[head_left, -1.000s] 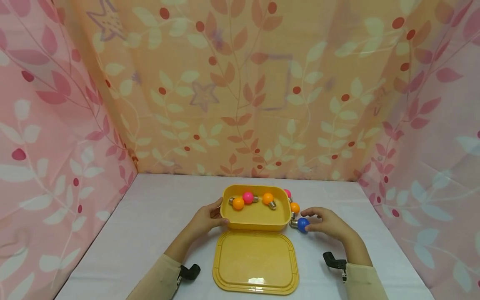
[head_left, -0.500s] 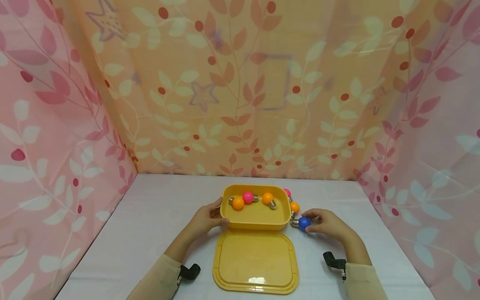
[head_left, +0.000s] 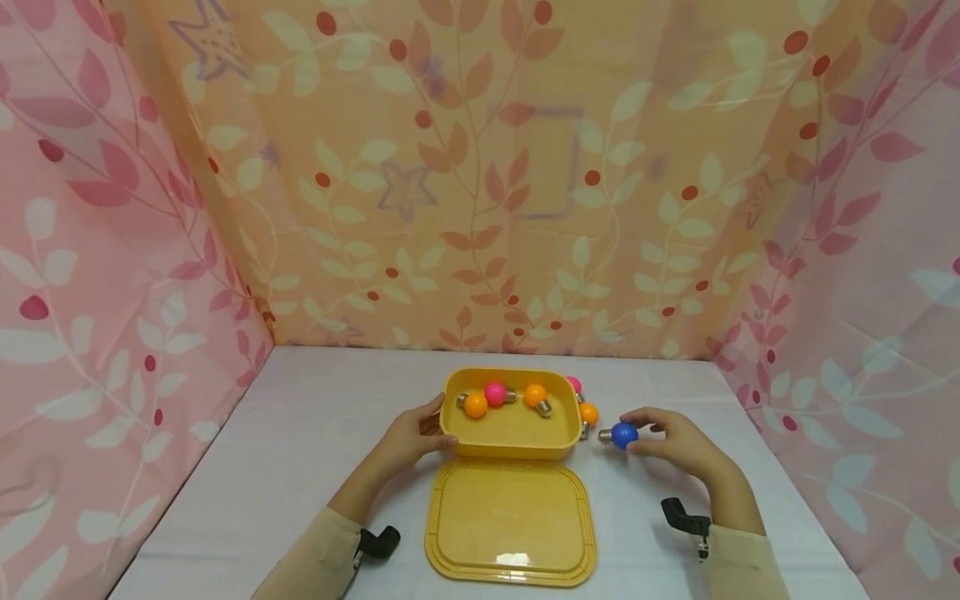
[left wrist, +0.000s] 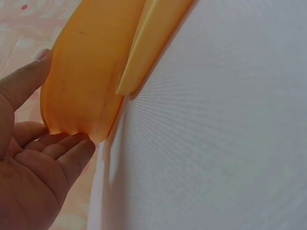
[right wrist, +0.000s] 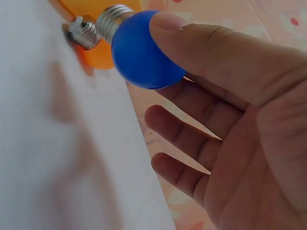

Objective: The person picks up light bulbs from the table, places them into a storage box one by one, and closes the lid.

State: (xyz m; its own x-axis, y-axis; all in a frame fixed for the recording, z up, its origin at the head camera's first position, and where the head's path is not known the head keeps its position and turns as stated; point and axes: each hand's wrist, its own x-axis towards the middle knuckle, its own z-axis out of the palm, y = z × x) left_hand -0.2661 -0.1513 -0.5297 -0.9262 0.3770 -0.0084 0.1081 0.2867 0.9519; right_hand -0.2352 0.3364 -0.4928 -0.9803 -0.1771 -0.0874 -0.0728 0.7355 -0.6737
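Observation:
My right hand [head_left: 675, 437] pinches a blue light bulb [head_left: 624, 435] by its round end, between thumb and index finger. The bulb's metal screw base points left, and in the right wrist view the blue globe [right wrist: 146, 52] is raised off the white cloth. At the left end of a yellow plastic box [head_left: 517, 443], my left hand [head_left: 408, 437] holds it with thumb and fingers set around the corners. Inside the box lie two orange bulbs [head_left: 476, 406] and a pink bulb [head_left: 495, 394].
Against the box's right side rest another orange bulb [head_left: 589, 413] and a partly hidden pink bulb [head_left: 574, 385]. The yellow lid [head_left: 510, 521] lies flat in front of the box. Patterned curtains [head_left: 480, 167] close off the back and sides of the white table [head_left: 322, 392].
The blue bulb, which was beside the orange one, has come up and moved to the right and slightly away in my right hand's pinch. My left hand and the box stay put.

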